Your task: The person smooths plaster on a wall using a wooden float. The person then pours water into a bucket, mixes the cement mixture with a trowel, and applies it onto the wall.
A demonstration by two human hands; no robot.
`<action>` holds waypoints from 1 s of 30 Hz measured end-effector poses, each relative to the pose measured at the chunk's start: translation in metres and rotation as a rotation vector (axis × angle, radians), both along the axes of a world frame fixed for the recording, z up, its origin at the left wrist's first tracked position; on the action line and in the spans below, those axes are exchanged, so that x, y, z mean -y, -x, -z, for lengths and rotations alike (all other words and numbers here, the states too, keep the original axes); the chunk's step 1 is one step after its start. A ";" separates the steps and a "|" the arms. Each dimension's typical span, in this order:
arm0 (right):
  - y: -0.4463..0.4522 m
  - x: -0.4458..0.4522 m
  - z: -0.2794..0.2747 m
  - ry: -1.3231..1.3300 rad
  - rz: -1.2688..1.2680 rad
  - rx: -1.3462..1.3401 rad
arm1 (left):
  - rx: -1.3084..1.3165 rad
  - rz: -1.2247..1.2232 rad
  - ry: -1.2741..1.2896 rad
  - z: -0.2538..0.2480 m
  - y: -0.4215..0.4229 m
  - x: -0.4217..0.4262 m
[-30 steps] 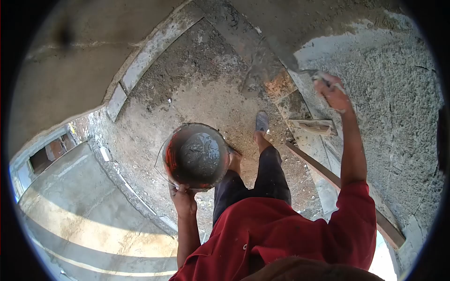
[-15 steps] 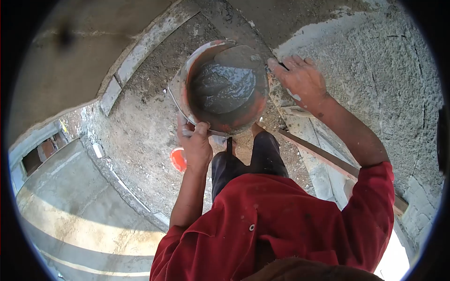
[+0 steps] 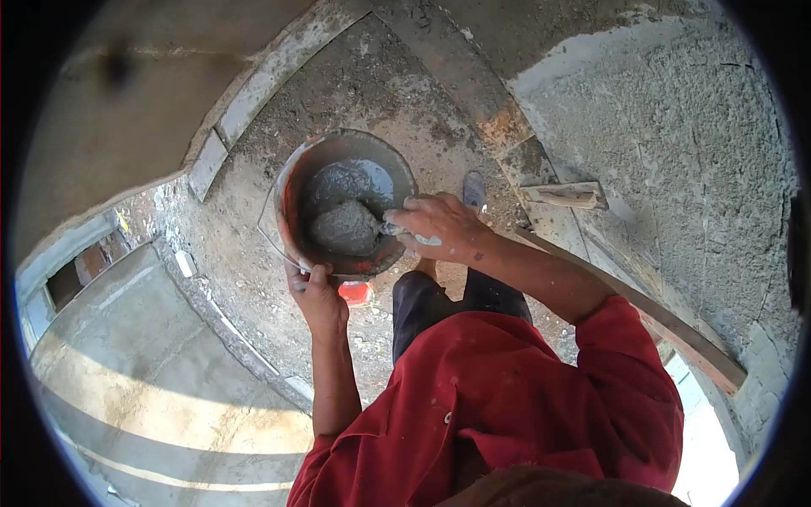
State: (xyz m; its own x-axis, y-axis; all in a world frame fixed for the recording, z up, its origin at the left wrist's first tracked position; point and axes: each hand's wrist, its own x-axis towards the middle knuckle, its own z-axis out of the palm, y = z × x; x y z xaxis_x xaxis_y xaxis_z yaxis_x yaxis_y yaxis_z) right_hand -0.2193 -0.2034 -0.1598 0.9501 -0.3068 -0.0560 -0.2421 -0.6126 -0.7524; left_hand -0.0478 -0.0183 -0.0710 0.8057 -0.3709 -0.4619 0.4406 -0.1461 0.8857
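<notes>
A round bucket [image 3: 296,194] of wet grey mortar [image 3: 338,182] hangs in front of me, tilted a little. My left hand [image 3: 321,297] grips its near rim, thumb on the edge. Over the bucket's right side, my right hand [image 3: 437,226] is closed round the handle of a trowel [image 3: 345,228]. The trowel's blade is inside the bucket, covered by a lump of mortar. Grey smears mark the fingers of my right hand.
A wooden piece [image 3: 564,195] rests by the rough plastered wall [image 3: 676,160] at right, and a long wooden bar [image 3: 642,308] runs below it. Under the bucket, a red object [image 3: 356,293] shows on the dirt ground [image 3: 245,253]. A concrete ledge [image 3: 270,80] curves at upper left.
The bucket has moved down and left from its raised place half a second ago. My right hand has come from the wall side to the bucket, with the trowel now inside it.
</notes>
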 end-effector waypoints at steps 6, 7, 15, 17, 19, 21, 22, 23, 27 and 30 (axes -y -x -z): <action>0.001 -0.035 0.088 -0.570 0.044 -0.075 | -0.058 -0.124 -0.255 0.026 0.018 -0.038; 0.009 -0.020 0.104 -0.637 0.004 -0.136 | -0.074 -0.125 -0.290 0.038 0.019 -0.040; 0.159 0.249 0.237 -0.739 0.712 -0.158 | -0.160 -0.156 -0.363 0.140 0.047 0.004; 0.187 0.304 0.124 -0.480 0.854 -0.122 | -0.204 -0.110 -0.303 0.153 0.051 0.021; 0.201 0.296 0.040 -0.259 0.893 -0.062 | -0.276 -0.019 -0.253 0.157 0.052 0.037; 0.177 0.267 -0.003 -0.193 0.707 -0.154 | -0.271 -0.004 -0.164 0.158 0.059 0.062; 0.163 0.256 -0.019 -0.160 0.612 -0.193 | -0.274 0.007 -0.150 0.155 0.062 0.072; 0.151 0.249 -0.030 -0.036 0.498 -0.260 | -0.273 0.021 -0.135 0.154 0.064 0.082; 0.108 0.230 -0.016 0.559 0.171 -0.314 | -0.175 0.166 -0.021 0.121 0.066 0.135; 0.079 0.223 0.001 0.859 0.054 -0.291 | -0.021 0.233 0.143 0.105 0.067 0.164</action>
State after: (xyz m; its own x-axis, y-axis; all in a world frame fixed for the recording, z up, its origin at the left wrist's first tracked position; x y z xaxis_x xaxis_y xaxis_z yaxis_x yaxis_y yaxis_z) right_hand -0.2982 -0.4259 -0.1604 0.9174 -0.3974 -0.0227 -0.3958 -0.9168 0.0537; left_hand -0.1148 -0.1821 -0.1757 0.6820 -0.6076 -0.4070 0.4282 -0.1193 0.8958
